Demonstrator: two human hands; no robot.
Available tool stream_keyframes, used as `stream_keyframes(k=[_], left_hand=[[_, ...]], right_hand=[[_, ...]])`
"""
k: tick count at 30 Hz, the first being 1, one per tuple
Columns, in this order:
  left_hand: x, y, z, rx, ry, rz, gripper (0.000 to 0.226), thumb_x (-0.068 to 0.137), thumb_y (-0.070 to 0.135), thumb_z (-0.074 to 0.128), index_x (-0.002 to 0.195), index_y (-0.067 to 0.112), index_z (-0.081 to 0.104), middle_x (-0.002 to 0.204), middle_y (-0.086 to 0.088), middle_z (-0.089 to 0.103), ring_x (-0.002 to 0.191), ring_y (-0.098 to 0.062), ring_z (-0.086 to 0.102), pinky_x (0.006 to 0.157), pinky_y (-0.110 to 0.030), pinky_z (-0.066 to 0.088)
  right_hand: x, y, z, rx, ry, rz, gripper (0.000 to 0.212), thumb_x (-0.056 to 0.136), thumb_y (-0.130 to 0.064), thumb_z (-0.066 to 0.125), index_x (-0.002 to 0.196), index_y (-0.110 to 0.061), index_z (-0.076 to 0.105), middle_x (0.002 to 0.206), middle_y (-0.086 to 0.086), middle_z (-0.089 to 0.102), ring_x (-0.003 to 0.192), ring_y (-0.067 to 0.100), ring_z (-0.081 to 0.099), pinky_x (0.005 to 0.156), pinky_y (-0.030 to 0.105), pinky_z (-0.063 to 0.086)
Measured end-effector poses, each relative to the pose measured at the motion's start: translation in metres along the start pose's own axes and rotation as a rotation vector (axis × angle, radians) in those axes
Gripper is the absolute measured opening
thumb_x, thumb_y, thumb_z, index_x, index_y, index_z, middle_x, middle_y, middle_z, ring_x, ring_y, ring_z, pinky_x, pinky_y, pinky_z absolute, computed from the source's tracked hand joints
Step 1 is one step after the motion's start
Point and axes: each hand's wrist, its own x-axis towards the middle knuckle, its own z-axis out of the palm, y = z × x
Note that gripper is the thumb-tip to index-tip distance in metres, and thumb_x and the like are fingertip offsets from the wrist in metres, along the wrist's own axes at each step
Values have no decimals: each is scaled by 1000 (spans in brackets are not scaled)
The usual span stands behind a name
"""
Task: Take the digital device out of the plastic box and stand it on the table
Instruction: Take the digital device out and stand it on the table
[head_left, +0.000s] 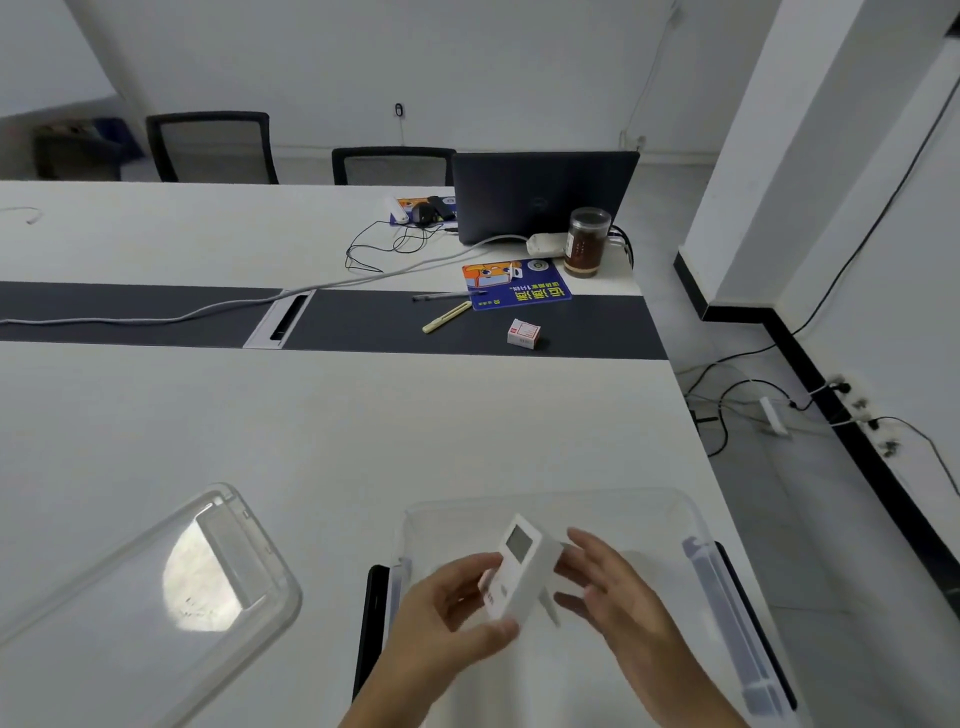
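White table bears plastic box, lid, laptop.

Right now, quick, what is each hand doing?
Left hand: closed, holding the white digital device above the plastic box.
Right hand: open, fingers spread at the device's back by its fold-out stand; not gripping.

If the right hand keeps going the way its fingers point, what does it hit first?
The right hand points up-left at the white digital device held by the left hand; its back looks first, though depth is unclear.
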Motion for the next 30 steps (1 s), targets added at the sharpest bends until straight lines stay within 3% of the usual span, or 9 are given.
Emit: stream_keyframes(k=[2, 9, 12, 15, 18, 21, 24, 27, 30], left_hand=[[-3, 7, -1, 89, -23, 30, 54, 33, 20, 74, 86, 23, 66, 97, 4, 67, 84, 4, 66, 64, -8, 49], [-3, 18, -5, 331, -125, 156, 50, 44, 25, 72, 93, 29, 63, 116, 11, 58, 109, 5, 54, 82, -4, 42], [2, 21, -7, 360, -152, 172, 50, 47, 25, 72, 95, 33, 62, 117, 14, 57, 111, 6, 52, 84, -5, 41], [13, 25, -8, 366, -145, 143, 59, 47, 31, 75, 103, 35, 56, 120, 10, 57, 111, 1, 54, 86, -12, 45], [28, 26, -11, 374, -37, 170, 65, 47, 45, 72, 107, 42, 47, 123, 17, 51, 113, 10, 48, 88, -10, 44], [43, 29, -24, 534, 233, 277, 59, 48, 67, 60, 100, 41, 51, 114, 28, 49, 106, 18, 46, 91, -8, 40], [59, 30, -40, 677, 401, 242, 55, 62, 54, 57, 101, 17, 65, 108, 11, 60, 104, -2, 52, 92, -22, 39], [70, 24, -48, 659, 350, 144, 27, 77, 24, 66, 100, 10, 67, 106, -3, 67, 97, -13, 59, 78, -13, 41], [77, 20, -46, 652, 301, 107, 25, 79, 20, 64, 103, 13, 66, 94, 1, 65, 90, -11, 58, 76, -6, 36]], right_hand=[[3, -10, -2, -28, -99, 37, 85, 39, -62, 77, 112, -34, 43, 126, -13, 51, 112, -5, 54, 87, 17, 49], [12, -25, -6, -89, -172, 60, 84, 42, -39, 86, 114, -23, 45, 114, 0, 56, 103, 2, 59, 80, 19, 49], [17, -29, -9, -101, -215, 97, 79, 49, -26, 75, 118, -28, 38, 117, 0, 51, 102, -3, 58, 79, 19, 49], [26, -36, -15, -130, -225, 111, 75, 44, -23, 73, 114, -23, 43, 114, 2, 53, 97, 0, 61, 74, 20, 51], [42, -47, -22, -132, -154, 82, 75, 38, -18, 72, 108, -17, 46, 109, 7, 55, 91, 3, 63, 68, 20, 52], [73, -65, -32, -201, 0, 14, 66, 45, -10, 76, 102, -22, 45, 107, 1, 56, 96, 8, 62, 69, 18, 55], [122, -72, -42, -346, 117, -5, 62, 64, 8, 73, 111, -18, 42, 116, 6, 53, 106, 21, 53, 76, 25, 54], [175, -61, -47, -501, 188, 37, 72, 65, 3, 74, 126, -6, 36, 130, 14, 46, 109, 21, 49, 90, 35, 48], [216, -38, -49, -575, 175, 113, 77, 66, -2, 75, 130, -5, 33, 137, 15, 42, 119, 26, 48, 97, 39, 46]])
